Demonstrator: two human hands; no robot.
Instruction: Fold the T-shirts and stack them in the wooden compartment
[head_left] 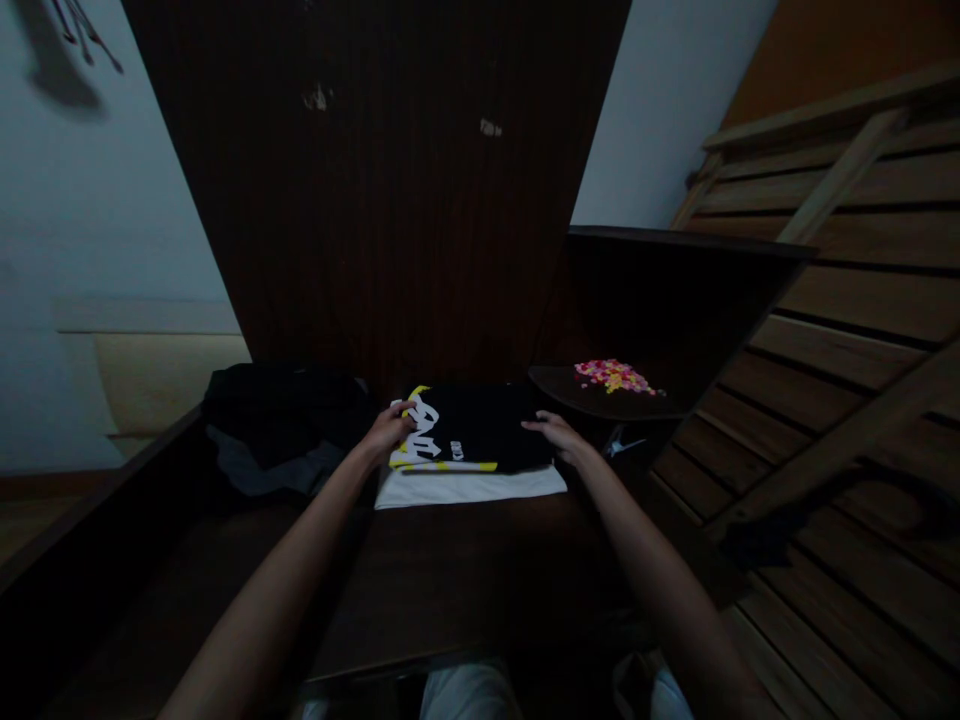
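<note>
A folded black shirt [487,425] with large white lettering and yellow trim lies on a folded white cloth [472,488], whose front strip shows beneath it. At the shirt's left edge, my left hand [388,430] grips the side with its fingers over the white print. My right hand [561,435] has hold of the opposite edge, its fingers resting on the black fabric. The undersides of both grips are hidden. The two garments rest on a dark wooden surface [450,570].
A heap of black and grey clothes [285,425] lies to the left, by the raised wooden side edge [97,490]. Behind stands a tall dark panel [382,200]. On the right, a corner shelf [555,385] bears pink and yellow petal-like pieces [615,376]; slatted wood [847,350] leans beyond.
</note>
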